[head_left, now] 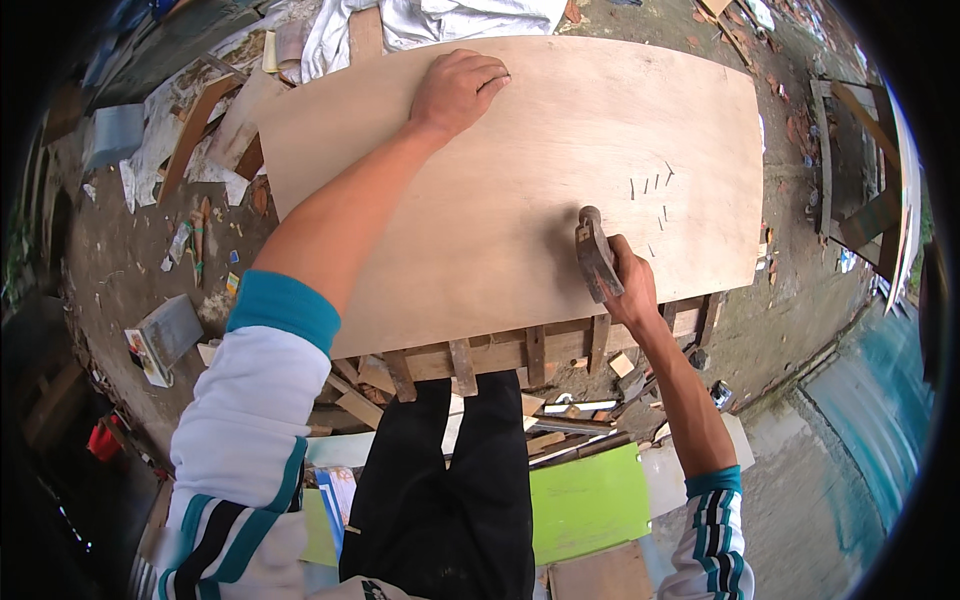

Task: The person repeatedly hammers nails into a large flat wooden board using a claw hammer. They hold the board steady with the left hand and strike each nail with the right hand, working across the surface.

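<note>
A pale plywood sheet (400, 240) lies in front of me on a slatted wooden support (490, 352). My right hand (632, 282) is wrapped round a claw hammer (597, 255), whose metal head is over the near right part of the sheet. Close to the far edge, my left hand (458, 92) rests on the plywood with its fingers pinched together. A small dark tip shows at the fingertips, too small to name. Several loose nails (646, 186) are scattered on the sheet, beyond and to the right of the hammer.
White cloth (440, 22) lies beyond the sheet's far edge. Wood offcuts and scraps litter the ground, with a bright green panel (590, 505) below my right arm. At the right stands a wooden frame (860, 170); a box (165, 338) sits at the left.
</note>
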The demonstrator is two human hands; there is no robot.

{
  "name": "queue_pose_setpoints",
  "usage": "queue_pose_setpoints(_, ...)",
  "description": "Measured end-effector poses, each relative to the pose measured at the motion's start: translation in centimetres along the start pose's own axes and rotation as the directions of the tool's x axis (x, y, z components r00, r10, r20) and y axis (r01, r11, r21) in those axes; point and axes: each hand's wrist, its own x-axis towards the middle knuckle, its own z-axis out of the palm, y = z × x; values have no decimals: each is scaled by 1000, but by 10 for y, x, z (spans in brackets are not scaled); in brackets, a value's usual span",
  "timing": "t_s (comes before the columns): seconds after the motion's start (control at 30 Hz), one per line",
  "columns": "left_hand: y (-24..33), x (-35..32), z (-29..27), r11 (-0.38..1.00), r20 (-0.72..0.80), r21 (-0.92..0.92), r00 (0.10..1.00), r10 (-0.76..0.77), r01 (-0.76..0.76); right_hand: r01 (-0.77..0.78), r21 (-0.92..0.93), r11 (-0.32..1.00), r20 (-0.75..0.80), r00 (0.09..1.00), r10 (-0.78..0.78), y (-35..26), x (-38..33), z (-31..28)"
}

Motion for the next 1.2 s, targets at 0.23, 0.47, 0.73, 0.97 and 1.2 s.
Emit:
queue_pose_setpoints(0.23, 3, 0, 1, 999, -10, -37, 1000, -15, 15, -21, 282, 959, -166, 984, 70, -130, 95, -38)
queue_pose_setpoints(0.47, 2, 0, 3, 1000, -22, 3, 1000, -6, 6, 27, 189, 982, -286, 958, 29, -140, 165, -19)
queue_pose_setpoints(0.73, 0, -3, 0, 997, 28, -44, 998, -63, 64, 83, 111, 990, -349, 936, -39, -145, 157, -15)
queue_pose_setpoints(0.97, 3, 0, -11, 989, 112, -64, 986, -124, 132, 90, 56, 994, -344, 937, -65, -149, 161, -16)
queue_pose_setpoints(1.2, -7, -14, -18, 987, 228, -87, 967, -113, 136, 19, 47, 999, -336, 942, -2, -156, 161, -32)
